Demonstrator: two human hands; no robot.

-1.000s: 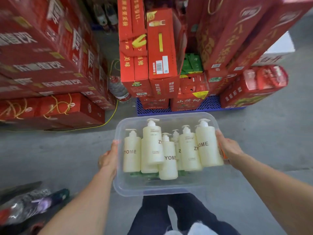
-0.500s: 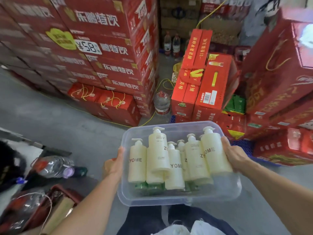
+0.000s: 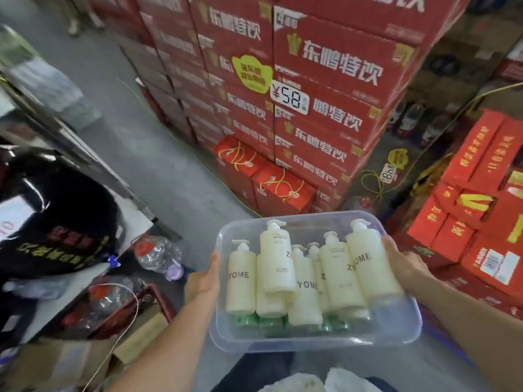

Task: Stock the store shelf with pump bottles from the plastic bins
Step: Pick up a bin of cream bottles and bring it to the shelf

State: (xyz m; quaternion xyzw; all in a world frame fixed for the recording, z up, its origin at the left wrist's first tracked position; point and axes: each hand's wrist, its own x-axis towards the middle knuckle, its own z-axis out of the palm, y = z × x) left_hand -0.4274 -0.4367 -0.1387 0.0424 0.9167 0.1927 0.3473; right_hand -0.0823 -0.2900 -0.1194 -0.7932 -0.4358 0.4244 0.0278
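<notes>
I carry a clear plastic bin (image 3: 396, 335) in front of my waist. Several cream pump bottles (image 3: 300, 281) marked ZYOME lie stacked in it, pump heads pointing away from me, with some green items under them. My left hand (image 3: 202, 280) grips the bin's left wall, thumb over the rim. My right hand (image 3: 403, 263) grips the right wall the same way. No store shelf is in view.
A tall stack of red drink cartons (image 3: 325, 89) with a ¥58 tag stands ahead. More red boxes (image 3: 475, 205) fill the right. On the left lie a black bag (image 3: 53, 224), water bottles (image 3: 157, 254) and a red crate (image 3: 158, 301). Grey floor (image 3: 158, 154) runs between.
My view has swung left: the big carton stack moved from the left to straight ahead, and the black bag and crate came into sight. Both hands keep the same hold on the bin.
</notes>
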